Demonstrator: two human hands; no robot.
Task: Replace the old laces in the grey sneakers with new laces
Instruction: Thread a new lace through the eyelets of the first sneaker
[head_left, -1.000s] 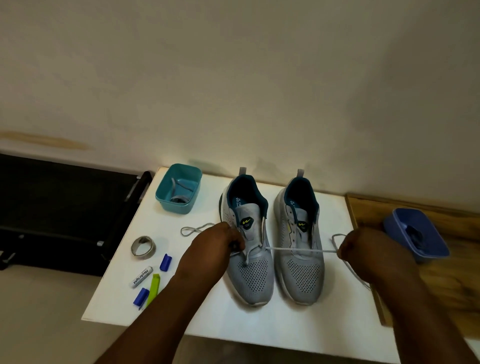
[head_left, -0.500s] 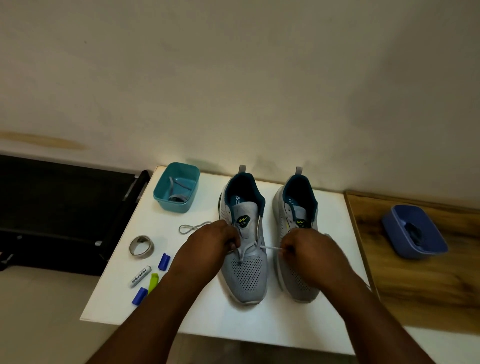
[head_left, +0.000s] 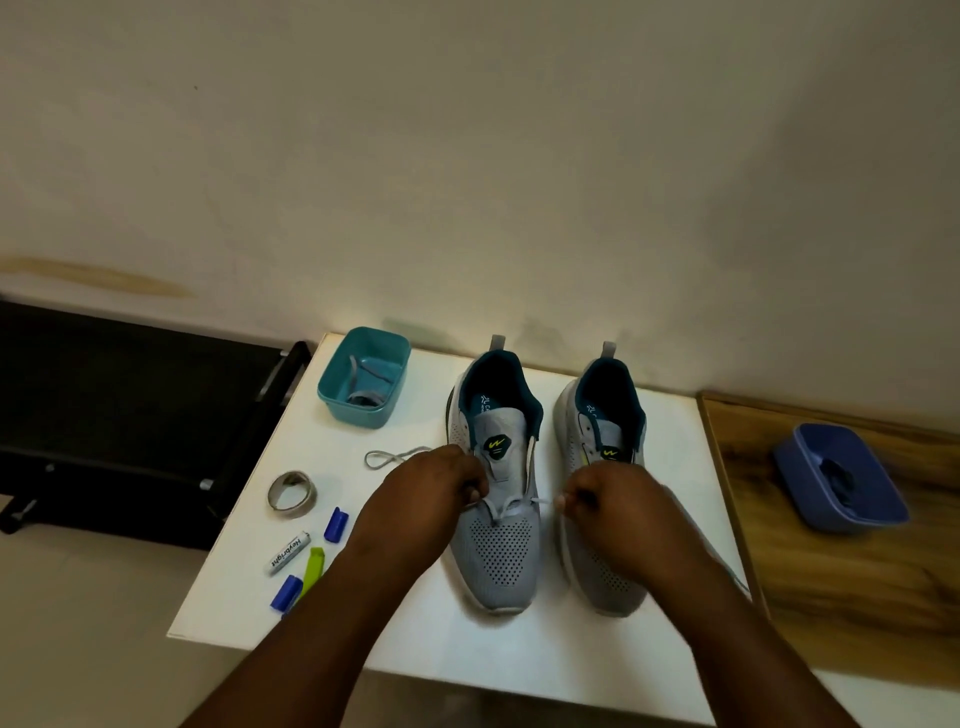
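Threading a pale lace (head_left: 524, 503) through the lowest eyelets of the left grey sneaker (head_left: 496, 499), I pinch one end in each hand, left hand (head_left: 431, 499) and right hand (head_left: 613, 506) curled tight to even the lengths. Both shoes sit toes toward me on a white table (head_left: 249, 561) against a bare wall, a teal tub (head_left: 363, 376) holding laces.

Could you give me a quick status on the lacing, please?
Left hand and right hand pinch the lace across the left sneaker. Right sneaker unlaced. Nothing in the way.
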